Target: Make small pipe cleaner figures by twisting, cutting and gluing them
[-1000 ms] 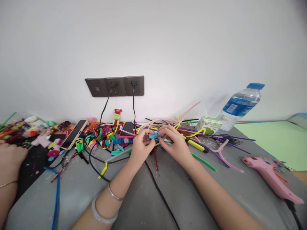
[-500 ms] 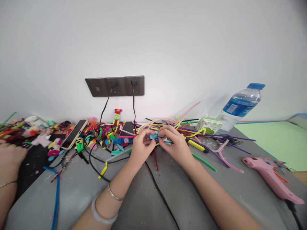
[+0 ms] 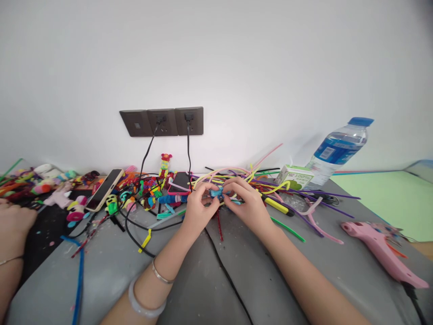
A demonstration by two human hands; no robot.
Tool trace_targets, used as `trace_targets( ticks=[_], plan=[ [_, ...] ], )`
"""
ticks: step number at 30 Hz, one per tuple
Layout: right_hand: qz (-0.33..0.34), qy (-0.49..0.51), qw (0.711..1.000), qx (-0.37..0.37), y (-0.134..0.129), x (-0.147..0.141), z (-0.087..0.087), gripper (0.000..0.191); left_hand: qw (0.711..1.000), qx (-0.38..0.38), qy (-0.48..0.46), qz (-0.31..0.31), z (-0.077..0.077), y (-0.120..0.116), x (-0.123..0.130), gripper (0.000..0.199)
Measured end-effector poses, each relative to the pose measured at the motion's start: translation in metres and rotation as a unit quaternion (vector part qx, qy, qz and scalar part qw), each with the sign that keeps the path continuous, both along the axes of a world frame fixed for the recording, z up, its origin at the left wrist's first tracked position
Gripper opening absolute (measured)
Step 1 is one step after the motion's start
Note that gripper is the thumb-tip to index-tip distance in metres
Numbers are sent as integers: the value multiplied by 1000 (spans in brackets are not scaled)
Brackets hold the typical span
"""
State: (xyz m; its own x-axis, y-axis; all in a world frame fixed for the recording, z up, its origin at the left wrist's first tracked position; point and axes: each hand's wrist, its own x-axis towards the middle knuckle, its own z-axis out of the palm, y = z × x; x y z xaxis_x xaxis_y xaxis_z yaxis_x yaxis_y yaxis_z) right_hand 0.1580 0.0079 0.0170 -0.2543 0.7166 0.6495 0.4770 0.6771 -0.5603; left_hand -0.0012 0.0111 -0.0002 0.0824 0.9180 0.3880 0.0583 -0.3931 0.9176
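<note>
Between my two hands is a small light-blue fuzzy piece, apparently bent pipe cleaner; the fingers cover much of it. My left hand pinches its left side with thumb and fingertips. On the other side my right hand grips it the same way, fingers closed. Just behind the hands lies a loose heap of pipe cleaners in yellow, pink, purple and green. A blue coiled pipe-cleaner roll rests left of my left hand, and a yellow-and-black cutter-like tool lies right of my right hand.
A pink glue gun lies at right, near a water bottle and a drink carton. Left are a phone, many small fuzzy figures and another person's hand. Black cables cross the grey table.
Both hands keep their pinch on the blue piece, with hardly any finger movement. The other person's hand at far left has shifted slightly.
</note>
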Motion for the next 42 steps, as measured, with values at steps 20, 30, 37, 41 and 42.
trace_targets(
  ticks=[20, 30, 37, 41, 42],
  plan=[
    [11, 13, 1000, -9, 1, 0, 0, 17, 1000, -9, -2, -4, -4, 2, -1, 18],
    [17, 14, 1000, -10, 2, 0, -1, 17, 1000, -10, 1, -6, -2, 2, 0, 17],
    [22, 21, 999, -8, 2, 0, -1, 17, 1000, -1, 12, -4, -4, 2, -1, 17],
    [21, 21, 1000, -11, 2, 0, -1, 18, 1000, 3, 15, -2, -5, 2, -1, 17],
    [20, 20, 1000, -11, 2, 0, -1, 18, 1000, 2, 15, -2, -5, 3, -1, 17]
  ],
)
